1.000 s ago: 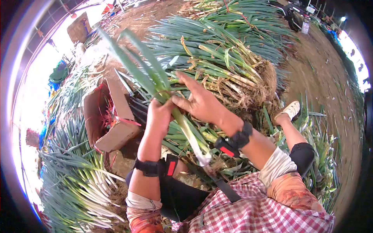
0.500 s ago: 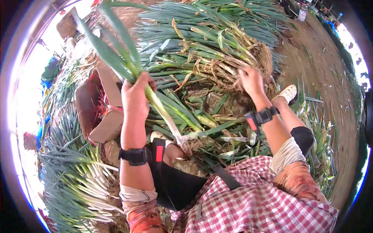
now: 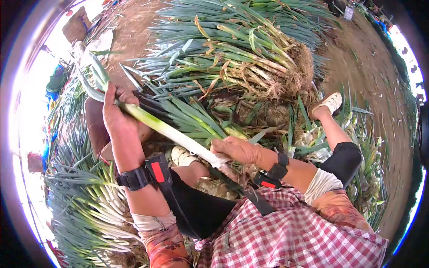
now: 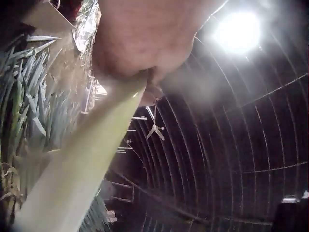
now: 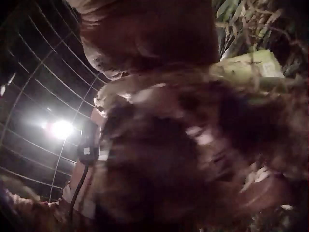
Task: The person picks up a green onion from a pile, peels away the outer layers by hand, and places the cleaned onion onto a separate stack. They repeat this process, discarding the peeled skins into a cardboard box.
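Left hand (image 3: 119, 111): fingers curled round the green upper stalk.
Long onion (image 3: 172, 133): slanting between both hands, roots near the apron (image 3: 295, 228).
Right hand (image 3: 237, 149): at the white root end, seemingly pinching it; the wrist view is blurred.
Onion pile (image 3: 250, 58): beyond the right hand.

Head view: wide and rounded, from above, facing down and forward; checked cloth (image 3: 290, 230) at 5 o'clock. Left wrist view: very near, facing upward past left hand (image 4: 145, 36) at 12 o'clock; bright light (image 4: 237, 33) between 1 and 2 o'clock. Right wrist view: very near, blurred, right hand (image 3: 239, 149) at 12 o'clock, bright light at 9 o'clock. Shared, head and left wrist: onion stalk (image 3: 172, 133). Shared, both wrists: ribbed roof (image 4: 241, 145).
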A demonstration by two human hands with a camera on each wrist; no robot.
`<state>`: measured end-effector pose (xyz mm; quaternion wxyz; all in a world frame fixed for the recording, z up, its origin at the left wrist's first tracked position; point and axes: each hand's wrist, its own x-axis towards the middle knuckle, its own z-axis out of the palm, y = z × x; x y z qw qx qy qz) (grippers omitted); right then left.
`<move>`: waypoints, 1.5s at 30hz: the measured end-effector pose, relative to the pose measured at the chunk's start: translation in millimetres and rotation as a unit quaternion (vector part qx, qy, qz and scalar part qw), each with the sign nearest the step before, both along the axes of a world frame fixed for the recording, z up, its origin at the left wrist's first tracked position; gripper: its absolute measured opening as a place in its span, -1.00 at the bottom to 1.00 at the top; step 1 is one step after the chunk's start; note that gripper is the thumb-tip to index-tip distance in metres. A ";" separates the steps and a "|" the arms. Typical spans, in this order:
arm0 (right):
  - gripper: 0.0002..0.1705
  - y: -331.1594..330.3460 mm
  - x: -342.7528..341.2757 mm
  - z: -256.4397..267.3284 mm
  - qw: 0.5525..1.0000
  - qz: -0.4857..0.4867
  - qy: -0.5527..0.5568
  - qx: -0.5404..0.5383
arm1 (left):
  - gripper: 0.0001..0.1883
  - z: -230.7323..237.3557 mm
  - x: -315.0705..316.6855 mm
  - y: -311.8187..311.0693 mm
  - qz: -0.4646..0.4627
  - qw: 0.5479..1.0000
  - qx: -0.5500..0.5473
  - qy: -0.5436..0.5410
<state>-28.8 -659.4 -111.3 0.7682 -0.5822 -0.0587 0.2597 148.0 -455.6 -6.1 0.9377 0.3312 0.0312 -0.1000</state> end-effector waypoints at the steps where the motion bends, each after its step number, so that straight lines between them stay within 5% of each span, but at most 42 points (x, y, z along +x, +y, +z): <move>1: -0.37 -1.1 -2.7 6.1 0.998 0.027 -0.030 -0.042 | -0.87 1.2 0.9 4.2 0.002 1.000 -0.001 0.001; 2: -0.40 -6.1 -8.0 16.6 0.983 0.063 0.016 -0.170 | -0.85 2.6 1.8 8.7 0.022 1.000 0.004 -0.008; 5: -0.45 -24.5 -31.9 -1.6 0.981 -0.057 0.034 -0.180 | -0.81 0.1 12.7 28.2 0.016 0.999 -0.037 -0.035; 7: -0.50 -53.5 -49.7 -20.4 0.935 -0.068 -0.124 -0.325 | -0.81 4.4 12.6 30.8 0.154 0.986 0.056 -0.028; 10: -0.52 -73.8 -81.6 -62.2 0.926 -0.120 -0.054 -0.353 | -0.82 1.4 3.1 12.9 0.194 0.974 0.112 -0.004; 12: -0.50 -94.3 -93.1 -82.0 0.872 -0.155 -0.049 -0.461 | -0.81 9.2 -10.4 -10.0 0.247 0.954 0.170 0.020; 14: -0.46 -133.5 -126.5 -103.9 0.756 -0.096 0.043 -0.647 | -0.82 4.7 7.2 37.8 0.239 0.959 0.149 -0.035; 16: -0.39 -191.5 -161.3 -157.1 0.726 -0.101 0.140 -0.666 | -0.83 16.2 4.3 59.1 0.243 0.958 0.112 -0.099; 17: -0.39 -187.0 -149.3 -131.4 0.702 -0.091 0.173 -0.684 | -0.83 17.0 -0.3 52.3 0.251 0.956 0.115 -0.101; 19: -0.47 -184.6 -112.4 -122.3 0.676 -0.020 0.115 -0.727 | -0.85 15.1 -4.7 26.8 0.283 0.946 0.150 -0.051; 21: -0.48 -159.8 -69.9 -97.5 0.646 -0.102 -0.023 -0.756 | -0.89 5.2 1.4 13.7 0.299 0.942 0.133 -0.070; 23: -0.47 -116.6 -31.2 -64.9 0.722 -0.255 -0.139 -0.628 | -0.86 7.3 -6.6 0.0 0.250 0.957 0.134 -0.068; 25: -0.49 -58.3 -13.8 -7.8 0.851 -0.232 -0.157 -0.444 | -0.86 5.6 -7.4 -6.4 0.238 0.959 0.139 -0.063; 27: -0.50 -13.7 -14.8 -1.6 0.885 -0.220 -0.246 -0.329 | -0.86 2.1 -9.2 -17.3 0.224 0.962 0.143 -0.057; 29: -0.51 23.4 -13.4 -15.6 0.914 -0.210 -0.222 -0.266 | -0.87 -1.5 -11.5 -30.4 0.240 0.958 0.148 -0.049; 32: -0.56 42.2 -18.2 -4.3 0.917 -0.240 -0.158 -0.276 | -0.82 -19.4 -30.1 -52.3 0.116 0.974 0.187 -0.051; 34: -0.65 41.5 -19.6 -2.6 0.876 -0.212 -0.236 -0.363 | -0.89 -44.4 -49.6 -73.2 0.027 0.989 0.137 -0.044; 35: -0.66 42.5 -20.0 -8.0 0.925 -0.210 -0.053 -0.311 | -0.85 -49.7 -58.0 -78.5 0.021 0.987 0.156 -0.030; 36: -0.69 37.8 -24.2 -16.8 0.928 -0.216 -0.112 -0.281 | -0.80 -54.9 -66.2 -84.1 0.015 0.984 0.174 -0.015; 39: -0.71 30.9 -35.5 4.8 0.953 -0.202 -0.045 -0.220 | -0.66 -53.2 -72.2 -98.1 0.071 0.943 0.316 -0.077; 43: -0.67 22.2 -45.9 0.2 0.969 -0.168 -0.068 -0.165 | -0.63 -27.7 -67.0 -87.1 0.102 0.943 0.276 -0.158; 45: -0.65 14.0 -51.9 -5.4 0.974 -0.166 -0.060 -0.141 | -0.66 -3.3 -58.5 -63.4 0.177 0.906 0.326 -0.206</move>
